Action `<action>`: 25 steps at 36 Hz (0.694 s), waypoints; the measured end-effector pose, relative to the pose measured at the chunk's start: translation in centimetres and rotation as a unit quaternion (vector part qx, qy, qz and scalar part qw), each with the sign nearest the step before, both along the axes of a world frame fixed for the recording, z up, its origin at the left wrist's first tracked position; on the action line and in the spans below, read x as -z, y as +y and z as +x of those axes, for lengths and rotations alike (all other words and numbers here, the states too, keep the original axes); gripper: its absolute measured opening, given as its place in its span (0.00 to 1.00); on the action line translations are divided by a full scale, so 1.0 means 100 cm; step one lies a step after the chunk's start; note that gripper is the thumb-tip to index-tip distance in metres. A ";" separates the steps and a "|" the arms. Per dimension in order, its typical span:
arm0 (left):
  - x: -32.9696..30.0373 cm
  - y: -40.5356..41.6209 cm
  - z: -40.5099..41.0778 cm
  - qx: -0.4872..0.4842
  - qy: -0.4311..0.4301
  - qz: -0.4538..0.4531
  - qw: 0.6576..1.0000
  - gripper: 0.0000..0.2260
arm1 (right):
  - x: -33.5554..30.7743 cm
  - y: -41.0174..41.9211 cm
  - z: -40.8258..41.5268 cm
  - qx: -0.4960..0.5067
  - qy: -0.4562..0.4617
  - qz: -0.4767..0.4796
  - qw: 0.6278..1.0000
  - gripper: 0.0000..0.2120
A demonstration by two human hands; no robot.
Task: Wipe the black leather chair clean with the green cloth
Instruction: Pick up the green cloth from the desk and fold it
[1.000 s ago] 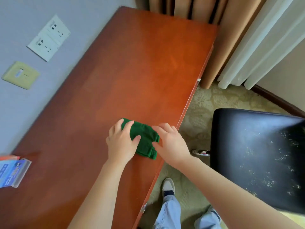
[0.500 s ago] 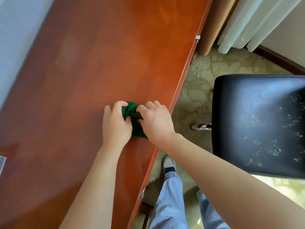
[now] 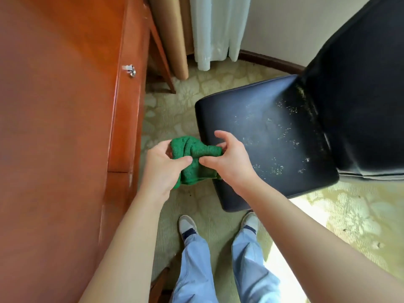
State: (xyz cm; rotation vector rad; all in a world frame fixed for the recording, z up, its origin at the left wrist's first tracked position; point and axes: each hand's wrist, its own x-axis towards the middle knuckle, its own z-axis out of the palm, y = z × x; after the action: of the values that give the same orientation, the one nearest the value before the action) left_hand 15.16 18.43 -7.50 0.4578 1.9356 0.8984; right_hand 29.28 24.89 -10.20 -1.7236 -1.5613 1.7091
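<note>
Room: we stand on patterned carpet [image 3: 218,88], wooden desk [image 3: 54,127] to our left, curtains [image 3: 214,29] ahead.
Change: a second ago the green cloth [image 3: 194,158] lay on the desk; now we hold it in the air, off the desk edge, just beside the chair.
Meaning: pickup looks done; wiping not begun.
Chair: black leather chair [image 3: 262,138], seat speckled with pale crumbs.
Left hand [image 3: 162,167]: fingers clamped on the cloth's left side.
Right hand [image 3: 227,158]: thumb and fingers pinching its right side, index lifted.
</note>
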 end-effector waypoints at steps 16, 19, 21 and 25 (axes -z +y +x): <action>0.076 0.123 0.222 0.333 0.163 -0.067 0.926 0.09 | 0.065 0.067 0.227 0.096 -0.141 0.037 0.985 0.12; 0.088 0.136 0.249 0.333 0.128 -0.050 0.933 0.09 | 0.074 0.072 0.244 0.123 -0.096 0.015 0.988 0.10; 0.095 0.141 0.263 0.329 0.101 -0.043 0.938 0.11 | 0.084 0.074 0.252 0.140 -0.052 -0.008 0.989 0.11; 0.107 0.154 0.278 0.303 0.017 -0.053 0.951 0.23 | 0.104 0.078 0.257 0.160 0.009 -0.048 0.986 0.19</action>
State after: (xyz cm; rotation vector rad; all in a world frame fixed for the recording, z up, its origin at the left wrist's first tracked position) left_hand 42.93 33.81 -18.24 0.9415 1.7058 0.3860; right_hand 55.01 32.65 -20.61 -1.8795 -1.1355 1.6517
